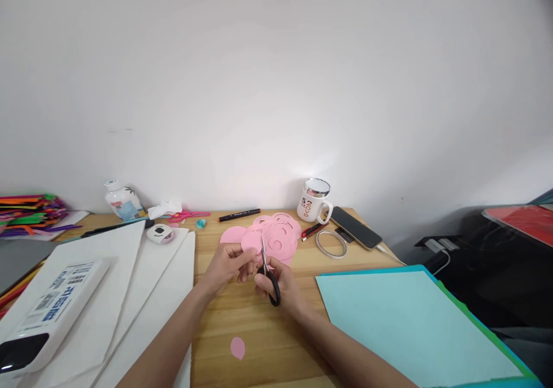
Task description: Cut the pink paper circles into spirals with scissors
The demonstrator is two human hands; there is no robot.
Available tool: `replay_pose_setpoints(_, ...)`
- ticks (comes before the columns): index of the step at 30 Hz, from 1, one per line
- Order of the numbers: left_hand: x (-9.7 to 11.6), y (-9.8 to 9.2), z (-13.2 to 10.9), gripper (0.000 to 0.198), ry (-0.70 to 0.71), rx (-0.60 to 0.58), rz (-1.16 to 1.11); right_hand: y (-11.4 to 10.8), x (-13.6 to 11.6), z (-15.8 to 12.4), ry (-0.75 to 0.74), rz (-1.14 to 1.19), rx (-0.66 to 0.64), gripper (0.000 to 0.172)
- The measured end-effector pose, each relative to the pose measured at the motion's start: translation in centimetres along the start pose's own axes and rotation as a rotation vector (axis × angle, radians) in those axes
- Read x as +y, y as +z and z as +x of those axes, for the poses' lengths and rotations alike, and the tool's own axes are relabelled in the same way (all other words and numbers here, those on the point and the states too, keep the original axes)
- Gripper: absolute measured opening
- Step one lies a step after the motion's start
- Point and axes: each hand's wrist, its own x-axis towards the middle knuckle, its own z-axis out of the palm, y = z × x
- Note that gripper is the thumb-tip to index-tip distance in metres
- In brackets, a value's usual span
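Observation:
Between the thumb and fingers of my left hand point(228, 266) is a pink paper circle point(252, 240). My right hand point(283, 287) grips black-handled scissors point(273, 290), with the metal blades pointing up at the right edge of the circle. Just behind both hands lies a pile of pink paper pieces point(280, 235), some round and some cut into spirals. Nearer to me, a small pink petal-shaped piece point(237, 347) rests alone on the wooden table point(263, 342). My fingers hide part of the circle's lower edge.
White sheets point(168, 301) and a white boxy device point(56, 313) lie at left. Light blue paper point(401, 319) covers the right. Along the back are a white bottle point(123, 200), a black marker point(239, 215), a mug point(311, 200), a tape roll point(330, 253) and a phone point(356, 228).

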Motion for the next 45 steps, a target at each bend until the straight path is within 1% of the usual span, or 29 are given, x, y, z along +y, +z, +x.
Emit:
replay_pose_setpoints(8,0.01,-0.09,0.02,0.035,-0.004,0.029,0.004,0.06,0.04,-0.10,0.018,0.024,-0.013,0.033)
replay_pose_setpoints(15,0.07,-0.08,0.07,0.038,0.035,0.081,0.013,0.11,0.27,-0.10,0.044,0.032,0.019,0.038)
replay_pose_setpoints(18,0.10,0.12,0.02,0.039,0.051,0.054,0.039,0.27,0.24,-0.18,0.034,0.036,0.008,0.038)
replay_pose_setpoints(24,-0.20,0.12,-0.02,0.038,0.004,0.021,0.088,0.41,0.25,-0.23,0.050,0.002,-0.037,0.038)
replay_pose_setpoints(29,0.18,-0.06,-0.21,0.033,-0.015,-0.027,0.131,0.15,0.03,0.00,-0.003,0.021,-0.050,0.044)
replay_pose_setpoints(32,0.38,0.01,-0.26,0.033,-0.012,-0.019,0.126,0.02,-0.26,0.07,-0.025,0.002,-0.048,0.043)
replay_pose_setpoints(42,-0.04,-0.07,-0.04,0.036,0.013,0.002,0.078,-0.22,-0.16,-0.03,0.020,-0.063,-0.035,0.038)
replay_pose_setpoints(45,0.11,-0.05,-0.06,0.035,0.015,0.034,0.060,-0.17,-0.27,-0.07,0.027,-0.059,-0.031,0.036)
